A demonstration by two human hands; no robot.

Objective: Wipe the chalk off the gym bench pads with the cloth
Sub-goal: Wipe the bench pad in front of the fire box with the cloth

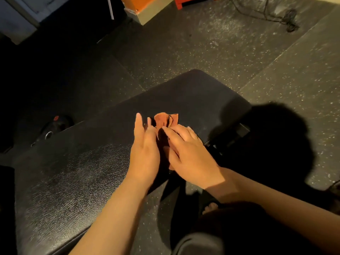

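Pinching the orange cloth [164, 119] in the right hand's [189, 157] curled fingers, bracing it with the left hand's [145, 151] straight fingers, just above the black padded table [73, 172]. Probably folding a cleaner face outward before wiping. Cannot make out chalk in this light.

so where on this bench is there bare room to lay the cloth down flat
Most room is on the near pad, bare from the left hand out to its left edge. The far pad is also bare beyond the orange cloth to its rounded end. Crowded: between the left hand and right hand, around the cloth.
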